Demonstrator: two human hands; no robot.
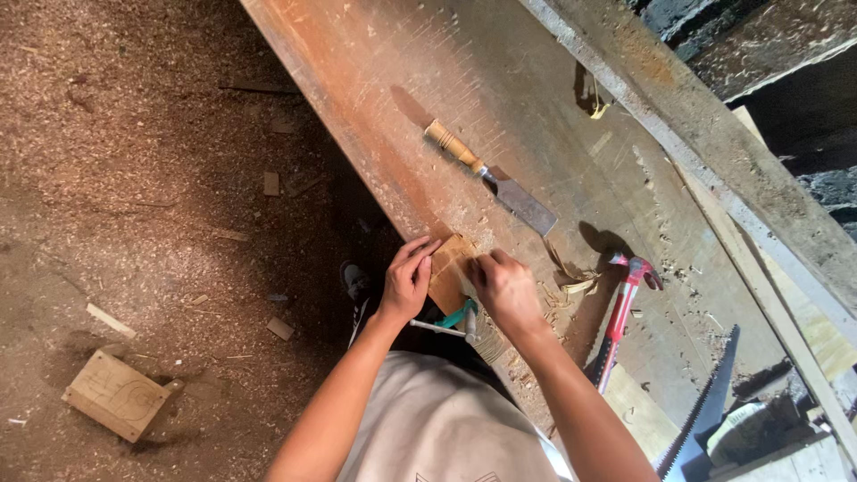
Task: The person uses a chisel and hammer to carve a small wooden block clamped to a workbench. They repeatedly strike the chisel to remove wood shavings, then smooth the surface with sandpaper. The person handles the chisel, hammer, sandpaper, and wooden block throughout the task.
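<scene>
At the near edge of the long wooden surface (384, 80), seen from the head camera, both hands work on a small wooden piece (449, 268) that lies flat at the edge. The left hand (408, 284) rests its fingers, extended and close together, on the piece's left side. The right hand (505, 287) is curled closed over the piece's right edge; whether it grips a tool cannot be determined. A chisel (491, 178) with a wooden handle lies on the surface just beyond the piece. A red-handled hammer (619, 314) lies to the right, with shavings (576, 284) between it and the right hand. A handsaw (710, 406) lies farther right. On the sawdust-covered floor (134, 178) sits a marked wooden block (116, 394).
</scene>
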